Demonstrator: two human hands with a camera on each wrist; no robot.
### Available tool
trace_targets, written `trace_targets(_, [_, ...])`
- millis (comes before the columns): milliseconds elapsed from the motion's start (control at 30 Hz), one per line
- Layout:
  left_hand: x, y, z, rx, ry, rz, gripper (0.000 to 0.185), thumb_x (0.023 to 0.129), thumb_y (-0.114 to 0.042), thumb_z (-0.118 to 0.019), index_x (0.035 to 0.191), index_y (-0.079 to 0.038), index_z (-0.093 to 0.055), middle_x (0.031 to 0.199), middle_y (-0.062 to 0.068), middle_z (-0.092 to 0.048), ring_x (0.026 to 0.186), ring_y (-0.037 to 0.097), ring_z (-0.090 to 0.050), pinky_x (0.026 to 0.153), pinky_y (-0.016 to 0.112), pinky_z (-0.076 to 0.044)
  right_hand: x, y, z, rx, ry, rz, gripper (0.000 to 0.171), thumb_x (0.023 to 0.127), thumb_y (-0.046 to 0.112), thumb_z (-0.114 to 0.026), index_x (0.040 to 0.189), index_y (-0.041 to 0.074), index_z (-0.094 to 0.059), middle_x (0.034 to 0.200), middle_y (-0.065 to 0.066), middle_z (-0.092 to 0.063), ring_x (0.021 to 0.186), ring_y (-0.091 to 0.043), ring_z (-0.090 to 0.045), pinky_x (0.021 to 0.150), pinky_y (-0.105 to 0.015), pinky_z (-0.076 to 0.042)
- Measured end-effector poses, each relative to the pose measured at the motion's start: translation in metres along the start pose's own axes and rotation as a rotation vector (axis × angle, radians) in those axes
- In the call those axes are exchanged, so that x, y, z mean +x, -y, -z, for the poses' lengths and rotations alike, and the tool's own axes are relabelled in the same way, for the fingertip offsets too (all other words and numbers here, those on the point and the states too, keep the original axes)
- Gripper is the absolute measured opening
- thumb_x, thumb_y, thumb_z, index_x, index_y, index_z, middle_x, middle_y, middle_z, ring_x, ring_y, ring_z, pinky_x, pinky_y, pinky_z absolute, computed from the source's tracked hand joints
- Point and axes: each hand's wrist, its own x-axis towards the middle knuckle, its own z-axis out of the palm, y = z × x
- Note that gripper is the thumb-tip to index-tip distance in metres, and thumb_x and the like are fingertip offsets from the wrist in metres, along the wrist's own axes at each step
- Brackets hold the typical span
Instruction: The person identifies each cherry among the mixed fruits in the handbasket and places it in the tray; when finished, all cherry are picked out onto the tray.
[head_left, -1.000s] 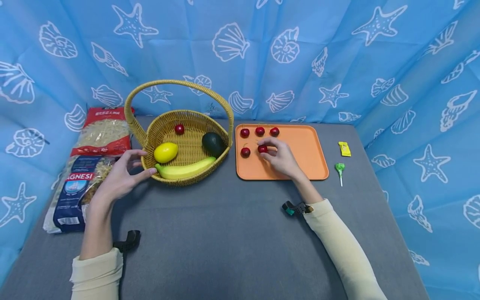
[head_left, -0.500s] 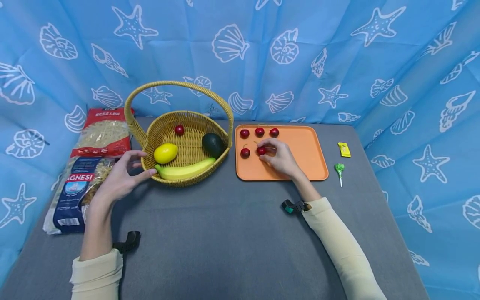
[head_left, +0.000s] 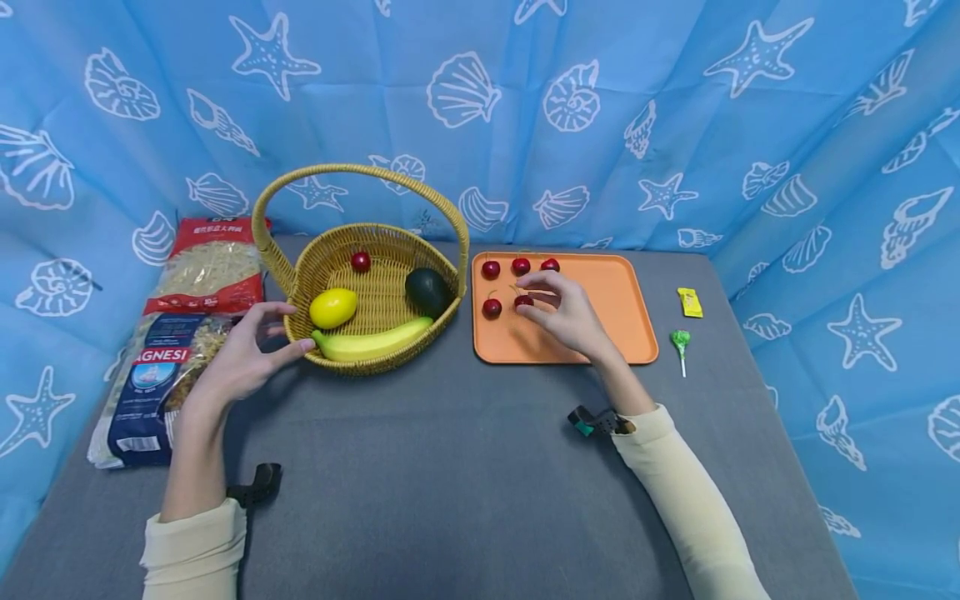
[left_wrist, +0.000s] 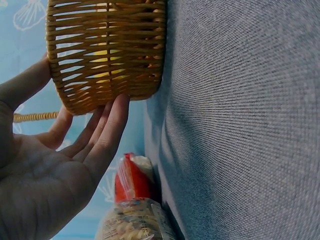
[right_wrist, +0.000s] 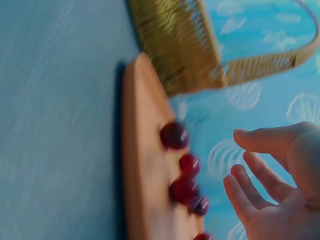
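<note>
My right hand [head_left: 566, 315] hovers over the orange tray [head_left: 618, 312], thumb and fingers spread just above a dark red cherry [head_left: 523, 301]. In the right wrist view a gap shows between that hand and the cherries [right_wrist: 174, 135]. Several more stemmed cherries [head_left: 491, 307] lie on the tray's left half. My left hand [head_left: 240, 354] touches the left end of the wicker basket [head_left: 382, 287], its thumb at the rim and its extended fingers [left_wrist: 112, 120] against the outer wall. Inside the basket are a lemon [head_left: 332, 308], a banana [head_left: 375, 340], an avocado [head_left: 427, 290] and one cherry [head_left: 361, 262].
Left of the basket lie a red pasta bag [head_left: 210, 262] and a blue Agnesi pasta bag [head_left: 153, 383]. A yellow wrapped candy [head_left: 690, 302] and a green lollipop [head_left: 681, 342] lie right of the tray. The basket's tall handle [head_left: 360, 169] arches over it. A blue curtain [head_left: 480, 125] hangs behind.
My right hand has let go of the cherry, which now lies on the tray beside the others; its fingers have spread and lifted slightly. The left hand stays at the basket.
</note>
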Motion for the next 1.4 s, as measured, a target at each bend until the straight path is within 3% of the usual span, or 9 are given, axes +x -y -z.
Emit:
trace_targets(133, [0.001, 0.0, 0.0, -0.006, 0.006, 0.0, 0.082, 0.103, -0.047, -0.074, 0.162, -0.004, -0.036, 0.17, 0.03, -0.037, 0.154, 0.056, -0.039, 0.121, 0.078, -0.037, -0.004, 0.025, -0.01, 0.043, 0.006, 0.07, 0.039, 0.094, -0.009, -0.077, 0.131, -0.006, -0.065, 0.132, -0.029, -0.069, 0.125, -0.039, -0.07, 0.113, -0.061, -0.056])
trace_targets(267, [0.001, 0.001, 0.001, -0.009, 0.012, 0.002, 0.081, 0.103, -0.046, -0.073, 0.162, -0.004, -0.035, 0.17, 0.031, -0.036, 0.154, 0.055, -0.04, 0.121, 0.078, -0.037, -0.007, 0.05, -0.024, 0.086, 0.061, 0.14, 0.038, 0.095, -0.008, -0.076, 0.131, -0.006, -0.065, 0.131, -0.025, -0.069, 0.118, -0.02, -0.073, 0.108, -0.043, -0.062])
trace_targets(500, [0.002, 0.002, 0.002, -0.002, 0.018, 0.008, 0.082, 0.104, -0.047, -0.072, 0.163, -0.004, -0.033, 0.17, 0.032, -0.035, 0.154, 0.056, -0.039, 0.12, 0.078, -0.037, 0.005, 0.081, -0.063, 0.17, 0.207, 0.211, 0.038, 0.096, -0.008, -0.075, 0.133, -0.007, -0.064, 0.133, -0.027, -0.068, 0.122, -0.041, -0.068, 0.108, -0.053, -0.061])
trace_targets(567, [0.002, 0.002, 0.002, -0.001, 0.017, 0.009, 0.083, 0.104, -0.047, -0.072, 0.163, -0.004, -0.033, 0.17, 0.032, -0.036, 0.154, 0.056, -0.039, 0.12, 0.078, -0.037, 0.014, 0.087, -0.077, 0.182, 0.234, 0.208, 0.037, 0.097, -0.007, -0.074, 0.133, -0.008, -0.064, 0.132, -0.026, -0.068, 0.122, -0.044, -0.068, 0.108, -0.049, -0.062])
trace_targets(767, [0.001, 0.001, 0.001, 0.003, 0.012, 0.005, 0.083, 0.103, -0.048, -0.072, 0.162, -0.004, -0.034, 0.169, 0.031, -0.036, 0.154, 0.056, -0.04, 0.12, 0.078, -0.038, 0.053, 0.097, -0.117, 0.176, 0.28, 0.147, 0.035, 0.1, -0.003, -0.073, 0.133, -0.008, -0.063, 0.133, -0.024, -0.067, 0.124, -0.045, -0.07, 0.107, -0.033, -0.063])
trace_targets(1000, [0.002, 0.002, 0.002, -0.001, 0.02, 0.003, 0.083, 0.104, -0.049, -0.072, 0.163, -0.004, -0.034, 0.169, 0.031, -0.036, 0.154, 0.056, -0.04, 0.12, 0.078, -0.037, 0.105, 0.1, -0.153, 0.067, 0.288, 0.03, 0.033, 0.101, 0.004, -0.074, 0.133, 0.0, -0.067, 0.137, -0.019, -0.069, 0.122, -0.033, -0.072, 0.099, -0.025, -0.062])
trace_targets(1133, [0.002, 0.002, 0.002, -0.004, 0.026, 0.006, 0.084, 0.104, -0.049, -0.072, 0.163, -0.005, -0.033, 0.17, 0.031, -0.035, 0.154, 0.056, -0.039, 0.121, 0.078, -0.037, 0.126, 0.099, -0.17, 0.004, 0.296, -0.055, 0.037, 0.102, 0.007, -0.073, 0.138, 0.001, -0.065, 0.142, -0.02, -0.067, 0.125, -0.031, -0.071, 0.099, -0.027, -0.062])
trace_targets(1300, [0.002, 0.003, 0.002, -0.004, 0.026, 0.007, 0.084, 0.103, -0.05, -0.072, 0.163, -0.005, -0.034, 0.171, 0.03, -0.035, 0.154, 0.057, -0.038, 0.12, 0.079, -0.036, 0.144, 0.096, -0.186, -0.095, 0.324, -0.117, 0.045, 0.105, 0.01, -0.07, 0.147, 0.001, -0.058, 0.151, -0.021, -0.061, 0.14, -0.033, -0.061, 0.111, -0.037, -0.057])
trace_targets(1400, [0.002, 0.003, 0.002, 0.001, 0.017, 0.004, 0.083, 0.103, -0.049, -0.072, 0.163, -0.005, -0.034, 0.17, 0.03, -0.035, 0.154, 0.057, -0.038, 0.12, 0.08, -0.036, 0.15, 0.095, -0.194, -0.101, 0.325, -0.163, 0.05, 0.105, 0.011, -0.07, 0.152, 0.002, -0.055, 0.154, -0.02, -0.059, 0.141, -0.031, -0.059, 0.11, -0.037, -0.056])
